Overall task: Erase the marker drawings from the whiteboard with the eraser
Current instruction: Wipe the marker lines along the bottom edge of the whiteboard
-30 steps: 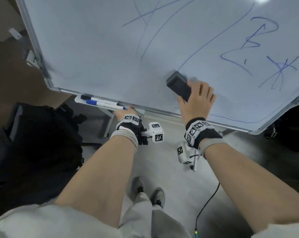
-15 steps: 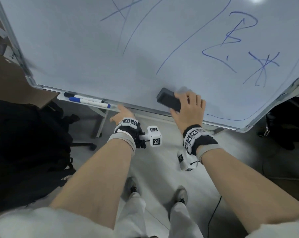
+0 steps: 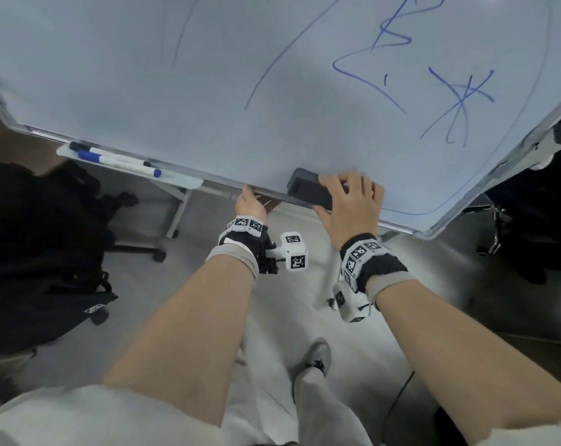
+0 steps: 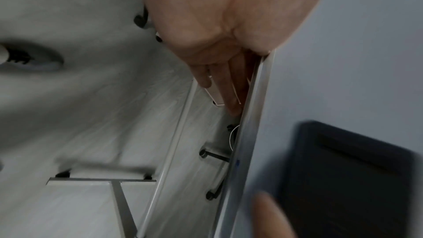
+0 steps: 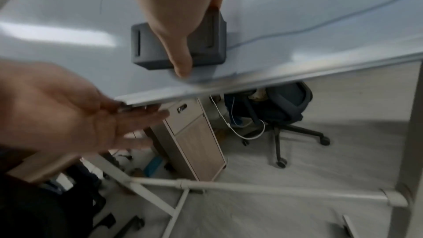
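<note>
Eraser point(image 3: 308, 190) sits under the right hand point(image 3: 348, 209), fingers curled round it, against the whiteboard's point(image 3: 208, 91) lower edge.

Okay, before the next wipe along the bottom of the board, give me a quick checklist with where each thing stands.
1. Right hand grips eraser: ok.
2. Eraser flat on whiteboard: ok.
3. Left hand steadying the bottom frame: ok.
4. Blue line beside the eraser erased: not ok.
5. Drawings higher up erased: not ok.
6. Eraser pad condition: cannot tell.
</note>
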